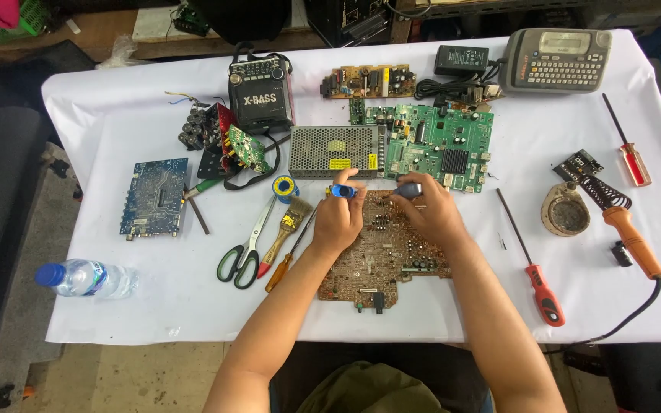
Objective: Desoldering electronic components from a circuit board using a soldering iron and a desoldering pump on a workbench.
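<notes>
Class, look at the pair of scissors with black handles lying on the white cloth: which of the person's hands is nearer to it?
Left. The left hand is just right of the scissors, past the paintbrush. The right hand lies farther right, over the brown circuit board.

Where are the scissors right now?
In the head view, the scissors lie on the white table left of the left hand, beside a paintbrush, with a water bottle farther left.

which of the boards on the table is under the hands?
The brown circuit board at the front edge, copper-coloured, with both the left hand and right hand resting on its far end. The green and blue boards lie untouched farther away.
</notes>
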